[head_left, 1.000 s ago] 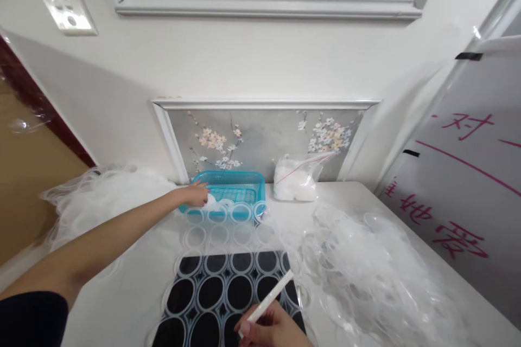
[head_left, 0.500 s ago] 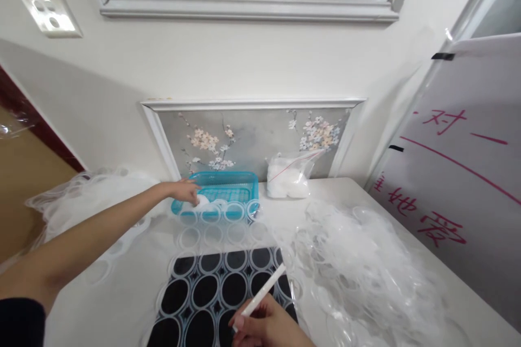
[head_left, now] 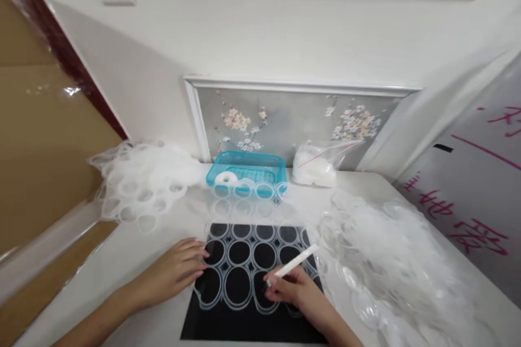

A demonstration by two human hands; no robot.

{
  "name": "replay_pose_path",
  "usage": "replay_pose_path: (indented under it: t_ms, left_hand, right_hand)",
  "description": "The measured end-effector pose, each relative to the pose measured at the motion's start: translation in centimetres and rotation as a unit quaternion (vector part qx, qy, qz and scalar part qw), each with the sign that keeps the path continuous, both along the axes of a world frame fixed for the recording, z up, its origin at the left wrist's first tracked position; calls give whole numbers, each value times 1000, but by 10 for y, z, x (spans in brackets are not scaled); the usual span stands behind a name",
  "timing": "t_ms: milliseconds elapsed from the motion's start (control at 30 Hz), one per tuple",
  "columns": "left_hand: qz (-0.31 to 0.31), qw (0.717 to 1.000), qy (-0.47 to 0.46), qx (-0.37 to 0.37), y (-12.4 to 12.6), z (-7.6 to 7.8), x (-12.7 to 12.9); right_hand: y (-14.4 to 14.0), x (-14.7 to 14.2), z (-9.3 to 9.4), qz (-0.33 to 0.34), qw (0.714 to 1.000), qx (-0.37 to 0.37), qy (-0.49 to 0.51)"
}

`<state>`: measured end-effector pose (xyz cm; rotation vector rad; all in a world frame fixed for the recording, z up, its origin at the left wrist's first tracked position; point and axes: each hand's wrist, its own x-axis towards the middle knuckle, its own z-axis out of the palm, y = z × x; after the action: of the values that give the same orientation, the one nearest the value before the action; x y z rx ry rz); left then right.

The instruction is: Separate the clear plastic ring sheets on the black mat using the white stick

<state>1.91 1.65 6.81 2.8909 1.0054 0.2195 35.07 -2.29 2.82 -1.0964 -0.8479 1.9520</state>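
A clear plastic sheet of rings (head_left: 244, 252) lies over a black mat (head_left: 252, 325) on the white table. My left hand (head_left: 177, 271) rests flat on the sheet's left edge, fingers spread. My right hand (head_left: 288, 287) grips a white stick tool (head_left: 295, 261) like a pen, its tip down on the sheet near a ring. Behind the sheet stands a blue basket (head_left: 246, 173) with a white ring (head_left: 226, 178) inside.
Piles of clear plastic ring scraps lie at the left (head_left: 142, 181) and the right (head_left: 386, 260). A zip bag of white pieces (head_left: 315, 168) leans against the wall panel. A whiteboard with red writing (head_left: 472, 195) stands at the right. The table's left edge (head_left: 61, 282) drops away.
My left hand has come back from the blue basket, leaving a white ring there, and now lies on the sheet. My view has tilted down and turned left. The right hand moved up onto the sheet.
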Motion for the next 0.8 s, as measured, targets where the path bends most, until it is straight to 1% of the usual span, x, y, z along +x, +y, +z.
replay_pose_path:
  t_ms: [67,167,267,367,467,533,667,733,800]
  left_hand:
    - [-11,1000,-22,14,-14,-14,2]
    - [-34,997,-51,36,-24,-29,6]
    - [-53,996,-54,36,-28,-38,10]
    - [-64,995,-65,29,-31,-42,10]
    - [-55,996,-68,34,-37,-44,10]
    - [-49,996,-56,48,-41,-44,10]
    - [-53,994,-39,86,-46,-47,12]
    - [-47,993,-48,93,-47,-51,12]
    - [-36,994,-64,83,-48,-54,13]
  right_hand:
    - [-5,-4,-2,-15,999,23,-29]
    - [-14,-11,-8,-50,991,76,-98]
    - [-22,-18,-7,-70,974,139,-164]
    - [-21,-28,1,-63,950,205,-227]
    - [-8,-47,11,-17,930,245,-274]
    - [6,-64,13,14,923,268,-277]
    - [34,-95,6,47,914,307,-262]
    - [43,-105,1,66,898,335,-278]
    - [47,-111,-3,77,880,361,-300]
